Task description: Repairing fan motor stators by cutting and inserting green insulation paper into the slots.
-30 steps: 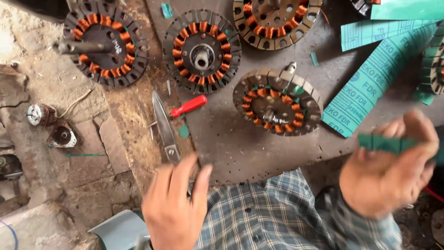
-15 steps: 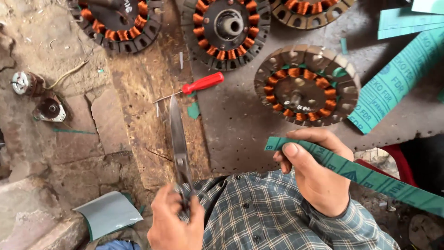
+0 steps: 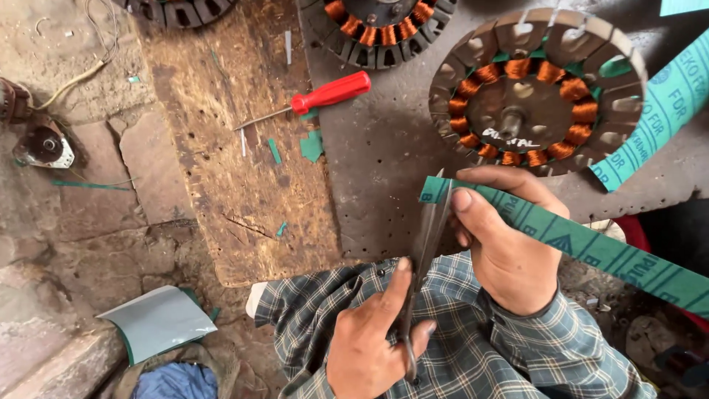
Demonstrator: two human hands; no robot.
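My left hand point(image 3: 365, 341) grips the handles of long metal scissors point(image 3: 428, 230), whose blades point up and away from me. The blades meet the near end of a long green paper strip point(image 3: 617, 256) with dark print. My right hand point(image 3: 509, 255) pinches that strip close to the blades, thumb on top, and the strip runs off to the lower right. Both hands hover over my checked shirt, in front of a dark grey work surface point(image 3: 377, 170).
A round motor stator point(image 3: 535, 89) with copper windings lies just beyond my right hand. Another stator point(image 3: 384, 26) sits at the top edge. A red-handled screwdriver point(image 3: 329, 94) and green paper scraps rest on a wooden board point(image 3: 236, 162). A folded grey sheet point(image 3: 159, 319) lies lower left.
My left hand has lifted the scissors off the board and brought the blades to the strip's end. My right hand moved the strip left and nearer. The view has come closer.
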